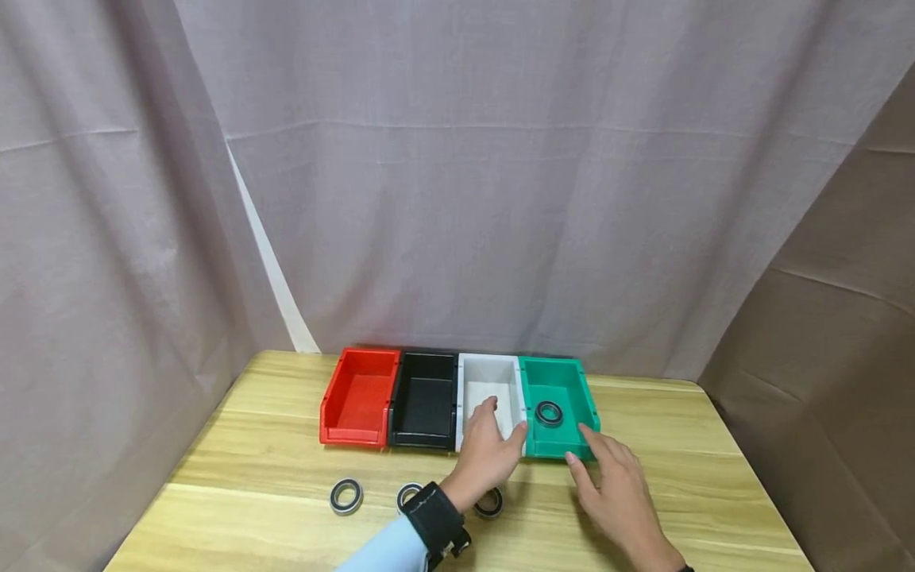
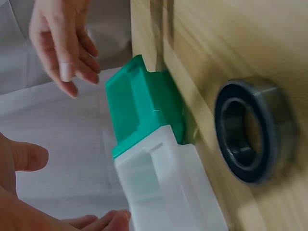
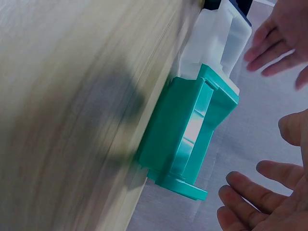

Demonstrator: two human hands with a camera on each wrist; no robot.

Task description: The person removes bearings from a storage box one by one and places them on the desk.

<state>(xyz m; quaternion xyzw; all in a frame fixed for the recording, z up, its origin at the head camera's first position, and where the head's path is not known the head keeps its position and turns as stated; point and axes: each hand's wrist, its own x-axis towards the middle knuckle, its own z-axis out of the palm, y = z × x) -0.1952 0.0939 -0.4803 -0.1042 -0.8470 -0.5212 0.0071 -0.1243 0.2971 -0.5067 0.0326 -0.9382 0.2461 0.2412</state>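
Observation:
My left hand hovers over the front of the white bin, its fingers extended and nothing held. At the front right corner of the green bin is my right hand, thumb and fingers spread apart, also holding nothing. Inside that green bin lies a ball bearing, a metal ring with a dark face. Three more bearings are on the table: one at left, another bearing partly behind my left wrist, and a third bearing just right of it.
A red bin and a black bin stand left of the white one, all in a row at the back of the wooden table. Grey curtains hang behind and along the sides. A black strap circles my left wrist.

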